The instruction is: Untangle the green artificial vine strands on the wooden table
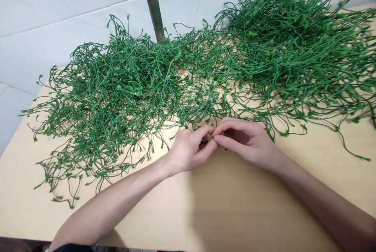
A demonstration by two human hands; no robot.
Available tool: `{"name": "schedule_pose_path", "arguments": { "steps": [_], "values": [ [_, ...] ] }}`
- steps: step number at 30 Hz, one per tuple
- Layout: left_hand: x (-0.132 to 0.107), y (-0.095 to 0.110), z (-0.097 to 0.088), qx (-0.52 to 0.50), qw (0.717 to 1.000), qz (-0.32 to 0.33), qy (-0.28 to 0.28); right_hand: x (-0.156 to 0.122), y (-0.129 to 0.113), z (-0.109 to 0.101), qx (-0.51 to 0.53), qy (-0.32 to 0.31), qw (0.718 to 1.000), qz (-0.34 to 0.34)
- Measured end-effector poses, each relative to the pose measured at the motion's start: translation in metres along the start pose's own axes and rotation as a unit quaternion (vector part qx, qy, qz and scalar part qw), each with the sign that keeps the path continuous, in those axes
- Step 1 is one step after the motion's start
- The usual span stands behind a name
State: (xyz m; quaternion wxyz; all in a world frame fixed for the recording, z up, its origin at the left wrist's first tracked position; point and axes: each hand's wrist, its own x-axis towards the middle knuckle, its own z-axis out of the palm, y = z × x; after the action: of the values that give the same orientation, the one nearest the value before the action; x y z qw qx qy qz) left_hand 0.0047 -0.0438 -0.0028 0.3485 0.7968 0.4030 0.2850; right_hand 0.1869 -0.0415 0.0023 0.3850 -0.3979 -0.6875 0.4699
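My left hand (192, 148) and my right hand (249, 138) meet near the middle of the table, fingertips touching. Both are closed in a pinch. A thin dark green plastic stem (203, 142) shows in small part between the left fingers; the rest of it is hidden by the hands. Just beyond them, a loose heap of green plastic stems (123, 83) with lighter forked tips spreads to the left. A second, denser heap of the same stems (293, 52) lies at the right, and thinner strands join the two.
The pale wood-look table (164, 213) carries the heaps. Behind it stands a white tiled wall (58, 5), with a metal upright (152, 1) bearing a bolt at the table's back edge. One stray stem (349, 152) curls out at the right.
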Motion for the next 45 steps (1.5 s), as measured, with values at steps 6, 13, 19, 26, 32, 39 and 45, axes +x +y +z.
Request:
{"name": "schedule_pose_path", "arguments": {
  "steps": [6,13,19,26,32,39,45],
  "values": [
    [-0.0004,0.0004,0.0001,-0.002,1.0,0.0,0.001,-0.0002,-0.0013,0.0007,-0.001,-0.002,1.0,-0.002],
    [-0.0009,-0.001,0.0012,-0.002,1.0,-0.002,-0.006,-0.0005,-0.0005,-0.0002,-0.009,-0.005,1.0,0.002],
    [-0.0007,-0.0018,0.0012,0.002,1.0,0.001,-0.005,-0.0004,-0.0015,-0.0005,-0.009,-0.008,1.0,0.004],
    [-0.0008,-0.0015,0.0012,0.009,1.0,-0.001,-0.005,0.0,-0.0022,-0.0004,-0.015,-0.012,1.0,0.0],
    [-0.0004,-0.0008,0.0004,0.008,1.0,-0.002,-0.007,-0.0001,-0.0011,-0.0002,-0.019,-0.012,1.0,0.002],
    [-0.0005,-0.0016,0.001,0.01,1.0,0.006,-0.003,-0.0001,-0.0018,-0.0009,-0.026,-0.016,1.0,0.004],
    [-0.0008,-0.0011,0.0006,0.012,1.0,0.002,-0.009,0.0005,-0.0016,-0.0005,-0.026,-0.015,1.0,0.005]
  ]
}}
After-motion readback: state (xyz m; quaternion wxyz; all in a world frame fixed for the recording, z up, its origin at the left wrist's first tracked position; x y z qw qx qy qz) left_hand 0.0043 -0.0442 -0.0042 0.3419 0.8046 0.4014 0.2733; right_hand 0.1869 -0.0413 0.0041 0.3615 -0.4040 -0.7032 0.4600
